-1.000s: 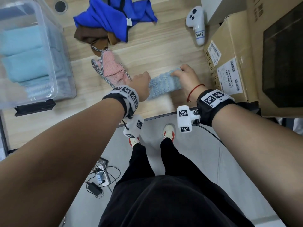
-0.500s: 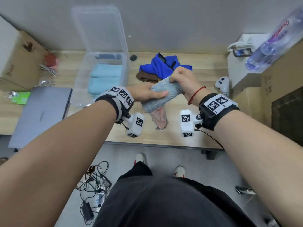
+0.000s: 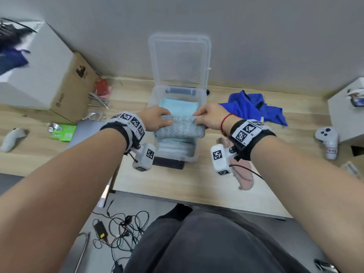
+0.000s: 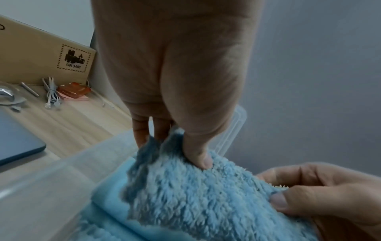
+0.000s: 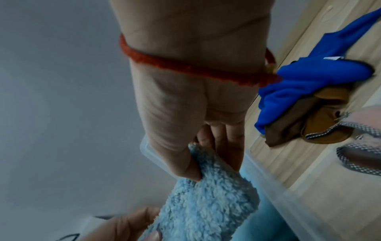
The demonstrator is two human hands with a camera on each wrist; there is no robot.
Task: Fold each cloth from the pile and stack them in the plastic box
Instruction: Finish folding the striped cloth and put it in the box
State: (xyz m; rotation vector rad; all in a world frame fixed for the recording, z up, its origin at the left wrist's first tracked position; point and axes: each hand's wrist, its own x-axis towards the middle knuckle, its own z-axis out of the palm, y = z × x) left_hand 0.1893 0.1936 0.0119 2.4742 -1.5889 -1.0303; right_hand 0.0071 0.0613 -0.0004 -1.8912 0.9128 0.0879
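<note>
Fluffy blue folded cloth (image 3: pixel 178 127) is soft and light; your left hand (image 3: pixel 155 121) and right hand (image 3: pixel 209 118) pinch its ends over the plastic box (image 3: pixel 201 95), mid-frame.

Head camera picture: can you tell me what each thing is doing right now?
Fluffy cloth: folded, held over the box.
Left hand: pinching the cloth's left end.
Right hand: pinching its right end.
Box: lid up, folded cloths inside.
Blue cloth: crumpled on the table.
Pink cloth: unfolded, on the table.
</note>
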